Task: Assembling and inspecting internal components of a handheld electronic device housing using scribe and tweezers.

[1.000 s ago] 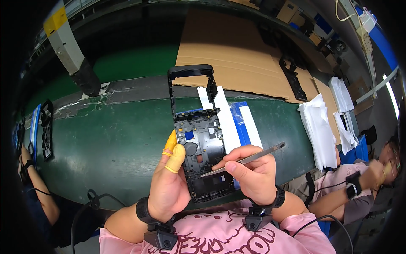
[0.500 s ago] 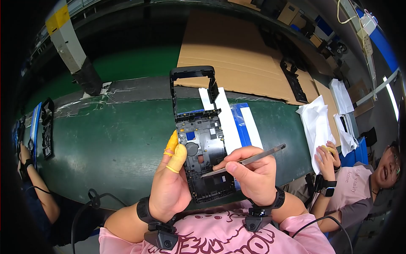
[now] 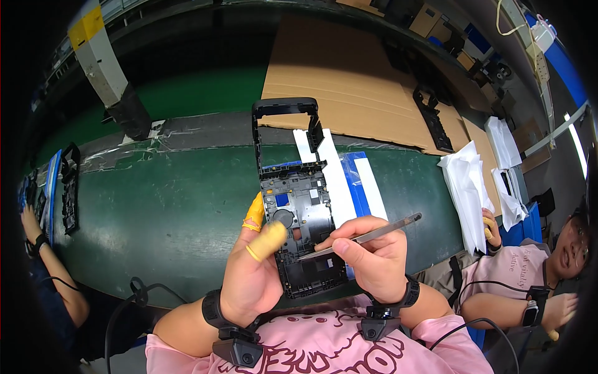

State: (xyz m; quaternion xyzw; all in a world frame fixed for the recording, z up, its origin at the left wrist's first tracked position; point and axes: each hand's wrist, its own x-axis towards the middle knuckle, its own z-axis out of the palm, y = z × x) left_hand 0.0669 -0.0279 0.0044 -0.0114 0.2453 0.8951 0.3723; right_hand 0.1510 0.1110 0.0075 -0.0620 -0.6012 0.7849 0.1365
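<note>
A black plastic housing [image 3: 305, 218] with an open rectangular frame at its far end is held up in front of me, its inner side showing. My left hand [image 3: 252, 274] grips it along the left edge. Yellow finger cots cover the thumb and a finger of that hand; the thumb lies over the inner face near a round disc [image 3: 283, 217]. Metal tweezers [image 3: 374, 235] are pinched in my right hand [image 3: 374, 255], slanting down to the left. Their tips reach the lower part of the housing; whether they grip anything is too small to tell.
Beyond the housing, white sheets [image 3: 336, 187] and a blue strip [image 3: 355, 177] lie on the green table [image 3: 156, 206]. Cardboard [image 3: 336, 87] with another black frame [image 3: 433, 118] lies farther back. A co-worker [image 3: 504, 274] sits at right beside white bags [image 3: 464, 193]; another person's arm [image 3: 56, 274] is at left.
My left thumb has shifted right and inward over the housing. The tweezers have hardly moved. The co-worker at right has drawn one hand back from the white bag.
</note>
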